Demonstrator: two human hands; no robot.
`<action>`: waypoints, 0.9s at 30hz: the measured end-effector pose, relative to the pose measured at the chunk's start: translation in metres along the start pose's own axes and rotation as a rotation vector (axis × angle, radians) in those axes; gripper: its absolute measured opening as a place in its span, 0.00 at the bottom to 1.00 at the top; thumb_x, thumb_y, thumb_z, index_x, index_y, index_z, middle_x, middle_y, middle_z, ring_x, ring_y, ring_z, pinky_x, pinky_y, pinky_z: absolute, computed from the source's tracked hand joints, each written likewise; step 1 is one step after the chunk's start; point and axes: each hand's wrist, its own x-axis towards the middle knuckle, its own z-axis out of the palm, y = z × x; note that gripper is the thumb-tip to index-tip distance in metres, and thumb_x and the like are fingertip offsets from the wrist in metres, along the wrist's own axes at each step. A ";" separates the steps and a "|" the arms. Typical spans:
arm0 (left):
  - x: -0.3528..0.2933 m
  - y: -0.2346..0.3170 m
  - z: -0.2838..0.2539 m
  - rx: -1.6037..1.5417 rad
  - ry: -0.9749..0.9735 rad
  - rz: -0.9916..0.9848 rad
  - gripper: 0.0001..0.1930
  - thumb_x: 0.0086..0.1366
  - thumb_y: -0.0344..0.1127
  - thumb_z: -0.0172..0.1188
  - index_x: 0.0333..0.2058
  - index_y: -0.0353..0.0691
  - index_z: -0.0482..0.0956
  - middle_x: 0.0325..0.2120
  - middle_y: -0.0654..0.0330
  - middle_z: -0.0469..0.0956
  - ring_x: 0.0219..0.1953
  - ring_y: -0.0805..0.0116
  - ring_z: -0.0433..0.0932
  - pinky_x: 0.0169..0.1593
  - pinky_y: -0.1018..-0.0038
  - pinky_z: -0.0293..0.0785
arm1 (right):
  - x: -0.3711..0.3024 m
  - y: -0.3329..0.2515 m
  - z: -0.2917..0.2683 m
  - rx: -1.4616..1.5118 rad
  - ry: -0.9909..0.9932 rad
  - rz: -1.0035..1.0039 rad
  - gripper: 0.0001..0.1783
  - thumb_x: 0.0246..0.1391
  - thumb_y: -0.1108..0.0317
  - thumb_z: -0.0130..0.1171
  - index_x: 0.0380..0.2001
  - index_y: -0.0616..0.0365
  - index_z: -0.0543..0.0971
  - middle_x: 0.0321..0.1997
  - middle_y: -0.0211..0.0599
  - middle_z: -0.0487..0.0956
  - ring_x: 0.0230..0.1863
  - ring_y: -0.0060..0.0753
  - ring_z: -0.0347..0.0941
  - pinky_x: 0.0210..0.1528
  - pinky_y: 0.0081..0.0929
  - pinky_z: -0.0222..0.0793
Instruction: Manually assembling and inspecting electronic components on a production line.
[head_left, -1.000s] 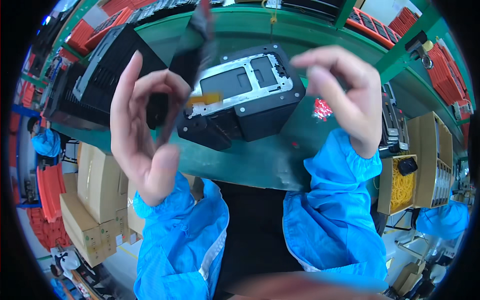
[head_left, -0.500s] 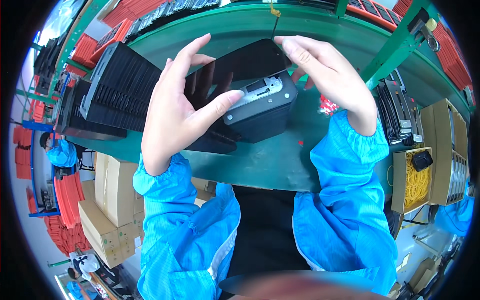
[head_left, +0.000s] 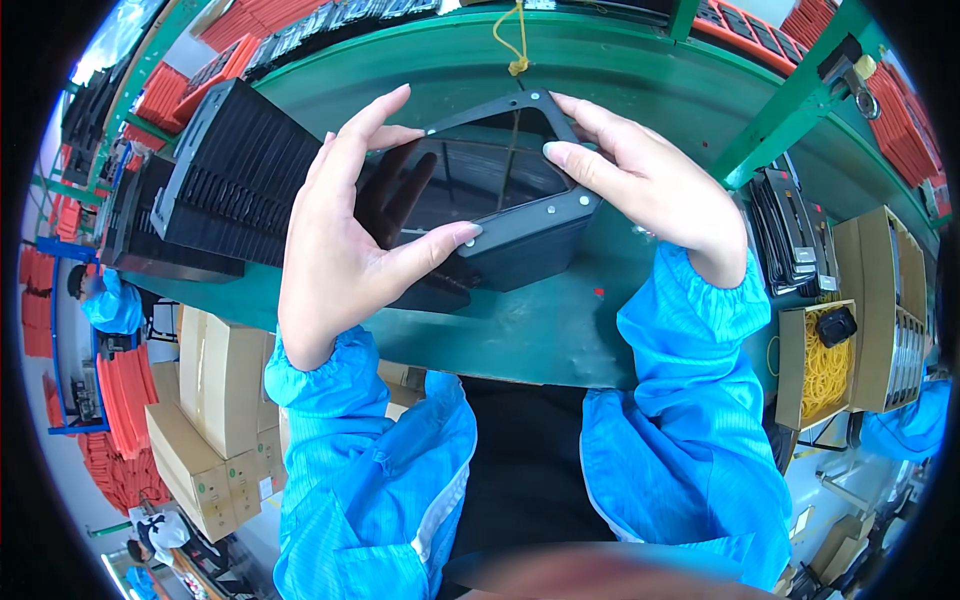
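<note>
A glossy black panel (head_left: 480, 185) lies within the dark rimmed frame (head_left: 545, 212) on top of a short black stack (head_left: 535, 258). Small silver pins dot the frame's rim. My left hand (head_left: 350, 220) spans the panel's left end, fingertips at the far edge and thumb at the near edge. At the right end my right hand (head_left: 640, 165) curls its fingers round the far corner, with the thumb pressed on the edge. Both hands mirror in the shiny surface or overlap it. A tall stack of black trays (head_left: 240, 170) stands left of my left hand.
On the green table (head_left: 520, 340) lies a small red scrap (head_left: 599, 292). A yellow cord (head_left: 517, 62) hangs at the far side. To the right are black folder-like pieces (head_left: 785, 225) and a carton of yellow bands (head_left: 826, 365). Cardboard boxes (head_left: 225, 390) stand lower left.
The panel has gone from tilted above the frame to lying within its rim. It now covers the silver metal part that showed before. My right thumb has come down onto the edge.
</note>
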 end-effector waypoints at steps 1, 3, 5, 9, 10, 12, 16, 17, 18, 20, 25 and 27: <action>0.000 -0.001 0.000 0.007 0.000 0.008 0.51 0.48 0.41 0.81 0.69 0.37 0.65 0.51 0.52 0.80 0.55 0.63 0.78 0.63 0.67 0.73 | 0.001 0.005 0.003 -0.003 0.019 -0.028 0.40 0.69 0.46 0.53 0.68 0.72 0.65 0.49 0.57 0.82 0.51 0.50 0.79 0.56 0.37 0.72; -0.001 -0.002 0.000 -0.002 0.005 0.008 0.51 0.47 0.41 0.81 0.69 0.37 0.65 0.51 0.52 0.80 0.54 0.63 0.79 0.63 0.67 0.73 | 0.002 0.006 0.004 -0.009 0.034 -0.056 0.40 0.69 0.47 0.53 0.68 0.73 0.65 0.48 0.57 0.82 0.51 0.50 0.79 0.56 0.37 0.72; -0.002 -0.003 -0.001 -0.015 0.004 0.007 0.51 0.46 0.40 0.82 0.69 0.38 0.66 0.51 0.53 0.80 0.54 0.62 0.79 0.63 0.67 0.73 | 0.001 -0.001 0.004 -0.001 0.003 -0.009 0.39 0.69 0.47 0.52 0.68 0.72 0.64 0.48 0.58 0.81 0.51 0.51 0.79 0.56 0.38 0.71; 0.001 0.005 -0.003 0.038 -0.031 0.000 0.47 0.50 0.40 0.77 0.68 0.35 0.67 0.54 0.50 0.79 0.58 0.58 0.77 0.66 0.65 0.67 | 0.000 -0.006 0.000 -0.008 -0.044 0.036 0.39 0.69 0.47 0.52 0.68 0.72 0.64 0.48 0.59 0.81 0.50 0.53 0.78 0.56 0.37 0.71; 0.001 0.004 -0.002 0.037 -0.032 0.002 0.47 0.50 0.40 0.77 0.68 0.35 0.67 0.54 0.50 0.79 0.58 0.58 0.77 0.66 0.65 0.67 | 0.000 -0.005 -0.001 -0.013 -0.057 0.049 0.40 0.69 0.47 0.52 0.69 0.72 0.64 0.48 0.59 0.81 0.50 0.53 0.79 0.56 0.37 0.71; -0.002 -0.005 -0.004 -0.040 0.088 0.057 0.43 0.51 0.39 0.75 0.66 0.35 0.69 0.57 0.47 0.77 0.61 0.54 0.76 0.69 0.59 0.63 | 0.000 0.001 0.000 -0.033 -0.033 0.035 0.40 0.69 0.47 0.53 0.68 0.72 0.64 0.49 0.59 0.81 0.50 0.53 0.79 0.55 0.38 0.72; -0.032 -0.039 -0.028 -0.014 -0.022 0.049 0.35 0.59 0.37 0.66 0.64 0.31 0.71 0.63 0.45 0.71 0.67 0.55 0.70 0.71 0.62 0.59 | 0.001 -0.001 -0.002 -0.057 0.026 -0.006 0.40 0.68 0.47 0.56 0.67 0.73 0.66 0.52 0.58 0.81 0.48 0.48 0.80 0.53 0.38 0.74; -0.040 -0.043 -0.022 -0.012 -0.019 0.051 0.35 0.59 0.37 0.66 0.64 0.31 0.71 0.63 0.45 0.71 0.67 0.55 0.70 0.71 0.62 0.59 | 0.002 -0.007 -0.004 -0.042 0.032 -0.006 0.40 0.67 0.47 0.57 0.67 0.73 0.67 0.53 0.58 0.81 0.47 0.46 0.80 0.52 0.38 0.74; -0.048 -0.048 -0.011 -0.206 0.013 -0.030 0.34 0.59 0.37 0.63 0.64 0.31 0.71 0.63 0.45 0.71 0.67 0.56 0.69 0.71 0.64 0.59 | 0.002 -0.008 -0.007 -0.033 0.041 -0.001 0.40 0.66 0.47 0.59 0.66 0.72 0.68 0.54 0.57 0.81 0.46 0.43 0.80 0.51 0.37 0.75; -0.058 -0.049 0.005 -0.585 0.081 -0.205 0.32 0.61 0.37 0.57 0.64 0.32 0.71 0.64 0.47 0.70 0.68 0.58 0.67 0.71 0.67 0.58 | 0.016 0.002 -0.006 -0.032 0.186 0.023 0.37 0.67 0.49 0.58 0.67 0.69 0.68 0.54 0.52 0.81 0.41 0.35 0.77 0.45 0.31 0.73; -0.050 -0.033 0.025 -0.716 0.240 -0.267 0.32 0.59 0.37 0.50 0.64 0.32 0.70 0.63 0.50 0.69 0.67 0.61 0.67 0.71 0.70 0.57 | 0.069 0.035 0.014 0.186 0.448 -0.067 0.31 0.70 0.54 0.58 0.67 0.62 0.70 0.50 0.38 0.83 0.31 0.17 0.71 0.32 0.16 0.67; -0.049 -0.035 0.032 -0.775 0.275 -0.282 0.33 0.57 0.36 0.48 0.63 0.32 0.70 0.62 0.50 0.70 0.65 0.62 0.68 0.70 0.70 0.58 | 0.076 0.036 0.019 0.290 0.422 -0.139 0.30 0.70 0.55 0.58 0.66 0.62 0.71 0.49 0.37 0.83 0.31 0.15 0.71 0.32 0.15 0.66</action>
